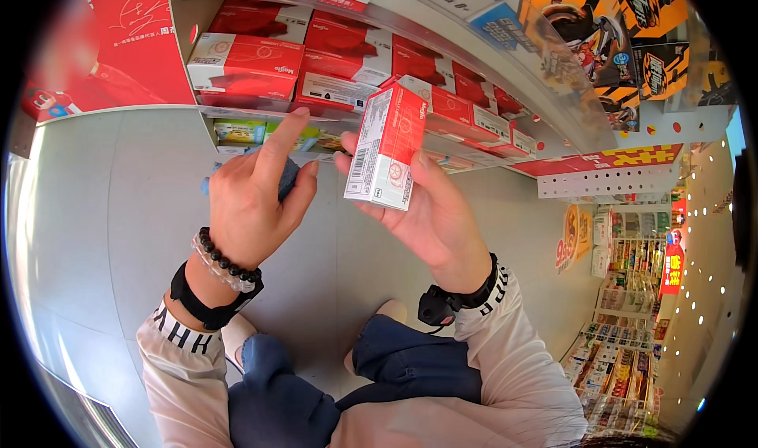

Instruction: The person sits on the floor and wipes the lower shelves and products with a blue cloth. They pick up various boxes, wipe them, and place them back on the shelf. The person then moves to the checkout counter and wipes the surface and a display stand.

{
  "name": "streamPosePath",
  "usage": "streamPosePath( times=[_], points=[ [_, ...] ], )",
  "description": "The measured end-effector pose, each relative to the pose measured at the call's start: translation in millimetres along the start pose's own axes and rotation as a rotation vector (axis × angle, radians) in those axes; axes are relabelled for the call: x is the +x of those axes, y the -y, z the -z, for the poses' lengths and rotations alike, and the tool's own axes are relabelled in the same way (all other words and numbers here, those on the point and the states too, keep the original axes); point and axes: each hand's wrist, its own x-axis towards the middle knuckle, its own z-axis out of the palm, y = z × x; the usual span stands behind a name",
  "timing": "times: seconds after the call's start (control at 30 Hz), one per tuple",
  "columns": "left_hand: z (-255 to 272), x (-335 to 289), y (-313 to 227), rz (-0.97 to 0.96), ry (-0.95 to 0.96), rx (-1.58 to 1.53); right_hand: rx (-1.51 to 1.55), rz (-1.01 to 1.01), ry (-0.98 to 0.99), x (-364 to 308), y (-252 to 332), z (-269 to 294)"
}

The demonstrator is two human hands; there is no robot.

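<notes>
A small red-and-white toy car box (387, 144) rests in my right hand (434, 215), tilted, with the thumb along one side and fingers behind it. Its white end with a barcode faces me. My left hand (249, 199) is to the left of the box and apart from it, index finger stretched toward the shelf. Under that hand's curled fingers shows a bunched blue-grey cloth (290, 178), mostly hidden by the hand. Just beyond both hands, similar red-and-white boxes (245, 65) stand in a row on a shelf.
A clear shelf lip (260, 104) runs in front of the boxes. Green packages (241, 132) sit on the shelf below. Orange-and-black boxes (624, 22) stand at upper right. A red panel (110, 45) is at the left; racks of goods (624, 306) line the right.
</notes>
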Motion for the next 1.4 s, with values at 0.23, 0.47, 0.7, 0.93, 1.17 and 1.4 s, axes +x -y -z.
streamPosePath(
  times=[0.23, 0.47, 0.7, 0.93, 1.17, 1.4],
  points=[
    [5.0, 0.1, -2.9, 0.032, 0.065, 0.004, 0.052, 0.021, 0.014, -1.0, -2.3, -0.2],
    [3.4, 0.6, -3.2, 0.027, 0.022, 0.019, -0.113, 0.225, 0.025, -1.8, -11.5, -1.6],
    [4.4, 1.6, -3.9, -0.001, 0.047, 0.015, -0.221, 0.466, -0.029, -0.9, -9.6, -12.8],
    [3.3, 0.0, -3.6, 0.016, 0.025, 0.013, -0.27, 0.498, -0.056, -1.9, -8.4, -8.2],
    [2.2, -0.7, -2.8, 0.019, 0.033, 0.017, -0.585, 0.829, -0.122, 5.1, -17.6, 4.3],
    [1.6, -0.1, -4.2, 0.03, 0.031, 0.004, -0.949, 0.963, -0.148, 10.4, -11.8, 24.3]
  ],
)
